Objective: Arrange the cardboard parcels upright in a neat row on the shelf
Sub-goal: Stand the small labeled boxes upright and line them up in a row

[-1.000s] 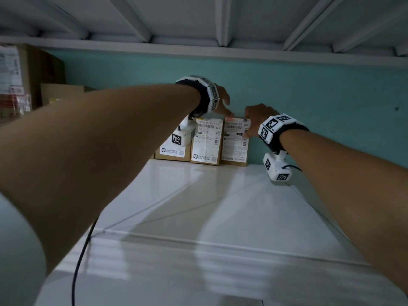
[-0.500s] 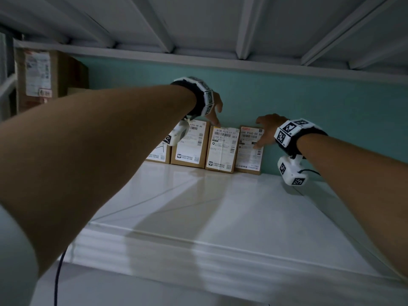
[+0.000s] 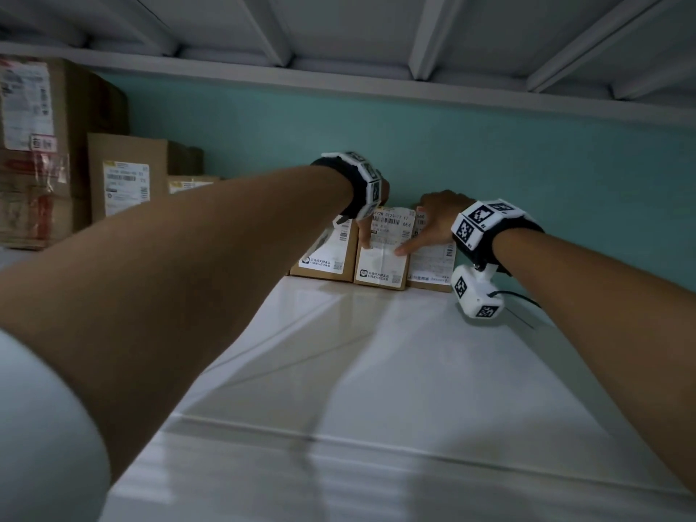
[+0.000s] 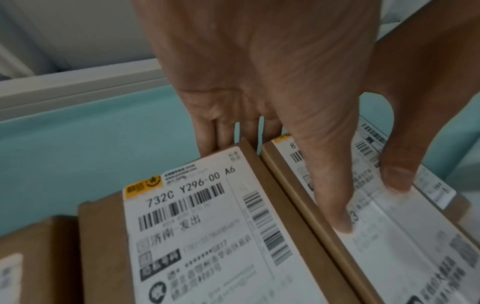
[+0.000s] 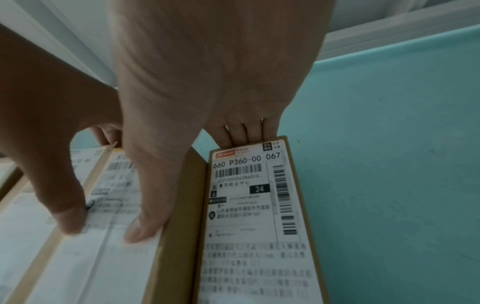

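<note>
Three small labelled cardboard parcels stand upright against the teal wall at the back of the white shelf: left parcel, middle parcel, right parcel. My left hand hooks its fingers behind the tops of the left parcel and the middle parcel, and its thumb presses the middle label. My right hand hooks its fingers behind the top of the right parcel. Its thumb presses the middle parcel, which stands slightly forward of the right one.
A further small parcel stands left of the row. Bigger cartons fill the shelf's far left. The ribbed underside of the upper shelf hangs close overhead. A cable trails from my right wrist.
Both hands have dropped from the parcels' upper edges. The right hand, earlier touching the right parcel's front with flat fingers, now hooks over its top. Both thumbs now press the middle parcel's label.
</note>
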### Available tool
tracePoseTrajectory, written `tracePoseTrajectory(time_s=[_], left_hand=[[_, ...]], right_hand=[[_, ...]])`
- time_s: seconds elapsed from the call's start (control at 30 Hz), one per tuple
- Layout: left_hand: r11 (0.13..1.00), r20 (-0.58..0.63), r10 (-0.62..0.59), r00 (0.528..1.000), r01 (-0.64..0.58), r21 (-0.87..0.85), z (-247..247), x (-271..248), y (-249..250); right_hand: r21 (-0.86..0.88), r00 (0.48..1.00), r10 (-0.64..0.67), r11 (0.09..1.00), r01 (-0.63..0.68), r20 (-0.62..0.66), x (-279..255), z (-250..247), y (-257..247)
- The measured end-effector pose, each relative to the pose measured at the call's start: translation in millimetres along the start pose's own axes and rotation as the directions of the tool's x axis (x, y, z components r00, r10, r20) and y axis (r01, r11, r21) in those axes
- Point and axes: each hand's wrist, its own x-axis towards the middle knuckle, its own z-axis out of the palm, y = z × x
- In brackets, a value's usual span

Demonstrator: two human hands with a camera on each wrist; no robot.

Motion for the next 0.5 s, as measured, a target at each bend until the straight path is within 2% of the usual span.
tracePoseTrajectory(time_s=[0.03, 0.13, 0.17, 0.27, 0.33, 0.4, 0.5], left_hand=[[0.999, 0.018, -0.027, 0.999, 0.026, 0.041, -1.4, -0.6, -1.1], [0.997, -0.053, -0.015, 0.998, 0.011, -0.073, 6.1, 4.2, -6.4], [0.998, -0.072, -0.003, 0.997, -0.001, -0.060, 7.1, 3.9, -6.6], [0.993, -0.120, -0.018, 0.993, 0.004, -0.118, 13.2, -6.2, -10.3], [0.974, -0.160, 0.009, 0.987, -0.045, -0.224, 13.0, -16.4, -25.2], [0.969, -0.195, -0.016, 0.981, -0.032, -0.243, 12.9, -23.3, -41.8], [0.968, -0.121, -0.081, 0.989, 0.049, -0.245, 22.9, -30.3, -68.4]], right_hand=[[0.000, 1.000, 0.009, 1.000, -0.009, 0.011, -0.8, -0.8, -1.6], [-0.015, 0.996, 0.064, 0.998, -0.064, 0.060, -1.7, -4.4, -9.1], [-0.017, 0.994, 0.087, 0.996, -0.086, 0.073, -0.3, -4.9, -10.7], [-0.023, 0.986, 0.150, 0.989, -0.148, 0.079, 25.5, 3.7, -3.3], [-0.053, 0.995, 0.103, 0.993, -0.102, 0.006, 18.9, -4.1, -18.4], [-0.060, 0.998, -0.002, 0.998, -0.001, -0.057, 7.5, -16.0, -37.2], [0.019, 0.996, -0.087, 0.996, 0.088, -0.019, 5.2, -25.9, -61.8]])
